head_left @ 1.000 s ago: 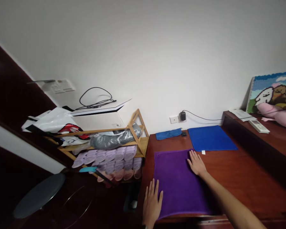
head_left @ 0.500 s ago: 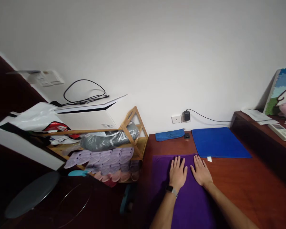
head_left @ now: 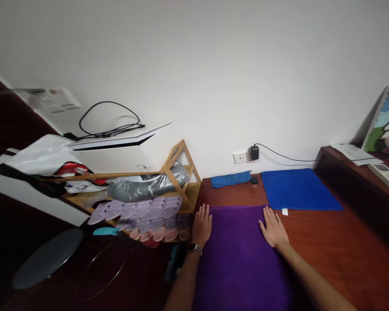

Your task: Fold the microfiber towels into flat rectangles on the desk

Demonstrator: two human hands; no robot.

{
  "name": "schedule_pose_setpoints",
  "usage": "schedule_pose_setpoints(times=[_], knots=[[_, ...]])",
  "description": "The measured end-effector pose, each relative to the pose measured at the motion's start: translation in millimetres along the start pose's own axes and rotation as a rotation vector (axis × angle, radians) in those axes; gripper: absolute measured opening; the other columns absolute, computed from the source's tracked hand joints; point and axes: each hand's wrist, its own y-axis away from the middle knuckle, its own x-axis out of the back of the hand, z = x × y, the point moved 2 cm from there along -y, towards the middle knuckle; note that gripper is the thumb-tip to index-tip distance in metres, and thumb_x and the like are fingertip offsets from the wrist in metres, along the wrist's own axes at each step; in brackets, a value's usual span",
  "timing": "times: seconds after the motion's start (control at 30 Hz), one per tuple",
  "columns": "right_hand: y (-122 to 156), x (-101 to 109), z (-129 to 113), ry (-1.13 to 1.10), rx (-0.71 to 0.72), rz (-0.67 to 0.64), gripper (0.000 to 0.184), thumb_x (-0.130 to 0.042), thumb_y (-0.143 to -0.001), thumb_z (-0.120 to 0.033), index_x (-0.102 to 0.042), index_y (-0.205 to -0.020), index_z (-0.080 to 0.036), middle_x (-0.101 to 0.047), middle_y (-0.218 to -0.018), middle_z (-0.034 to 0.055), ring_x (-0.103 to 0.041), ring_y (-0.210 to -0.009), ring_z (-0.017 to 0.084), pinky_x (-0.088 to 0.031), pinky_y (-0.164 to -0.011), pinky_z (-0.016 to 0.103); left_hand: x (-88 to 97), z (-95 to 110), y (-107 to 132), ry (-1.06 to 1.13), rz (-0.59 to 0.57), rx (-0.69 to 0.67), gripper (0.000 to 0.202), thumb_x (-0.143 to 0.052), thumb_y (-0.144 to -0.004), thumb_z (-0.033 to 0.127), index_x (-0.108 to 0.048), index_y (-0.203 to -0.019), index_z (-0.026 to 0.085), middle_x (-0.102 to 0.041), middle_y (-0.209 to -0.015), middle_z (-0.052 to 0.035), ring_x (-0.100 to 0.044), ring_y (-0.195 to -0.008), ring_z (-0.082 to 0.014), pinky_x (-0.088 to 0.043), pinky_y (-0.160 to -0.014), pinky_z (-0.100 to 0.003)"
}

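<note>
A purple cloth (head_left: 238, 250) lies spread flat on the dark red wooden table (head_left: 337, 242), right in front of me. My left hand (head_left: 202, 225) rests flat on its far left corner, fingers stretched out, with a watch on the wrist. My right hand (head_left: 273, 227) lies flat on the cloth's far right corner, fingers apart. Neither hand holds anything. Behind the purple cloth a larger blue cloth (head_left: 298, 189) lies flat, and a small folded blue cloth (head_left: 231, 179) sits by the wall.
A wooden rack (head_left: 178, 181) with rolled lilac items and bags stands left of the table. A charger (head_left: 254, 152) is plugged into the wall socket. At the right, a raised shelf (head_left: 359, 168) holds papers, a remote and a picture. A round stool (head_left: 47, 258) stands lower left.
My left hand slid from the cloth's near left edge to its middle, then out to the far left corner. My right hand stayed near the far right corner. The view shifted slightly.
</note>
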Motion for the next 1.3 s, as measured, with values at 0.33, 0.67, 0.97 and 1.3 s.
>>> schedule_pose_setpoints(times=[0.33,0.67,0.97,1.3], knots=[[-2,-2,4,-0.010,0.027,0.028,0.078,-0.019,-0.105,-0.052,-0.023,-0.167,-0.005,-0.020,-0.175,0.0128,-0.013,-0.163,0.023,-0.010,-0.133,0.045,-6.8,125,32,0.118,-0.176,-0.135,0.055,-0.035,-0.110,0.045,-0.043,-0.161,0.025,-0.042,-0.168,-0.0094,-0.037,-0.156,-0.0267,-0.033,-0.127,-0.052],[-3,14,-5,-0.056,0.001,-0.015,0.077,-0.022,-0.104,-0.049,-0.023,-0.166,-0.004,-0.019,-0.175,0.0123,-0.013,-0.163,0.023,-0.011,-0.133,0.044,41.0,-2,81,0.035,0.001,0.029,0.051,-0.033,-0.108,0.032,-0.055,-0.152,0.018,-0.056,-0.158,-0.0137,-0.049,-0.148,-0.0298,-0.044,-0.119,-0.055],[124,23,7,-0.260,0.202,0.237,0.052,-0.030,-0.106,-0.045,-0.073,-0.132,-0.027,-0.062,-0.150,0.0081,-0.057,-0.139,0.027,-0.041,-0.121,0.044,74.6,53,208,0.181,-0.035,-0.132,0.046,-0.057,-0.101,0.040,-0.062,-0.146,0.034,-0.067,-0.147,-0.0060,-0.065,-0.133,-0.0282,-0.058,-0.109,-0.046],[65,60,124,-0.033,-0.141,0.153,0.056,-0.028,-0.105,-0.051,-0.050,-0.156,-0.041,-0.040,-0.169,0.0015,-0.031,-0.156,0.035,-0.028,-0.122,0.066,66.6,13,180,0.262,0.210,0.201,0.047,-0.039,-0.103,0.045,-0.075,-0.121,0.022,-0.075,-0.132,-0.0104,-0.070,-0.125,-0.0286,-0.059,-0.107,-0.052]])
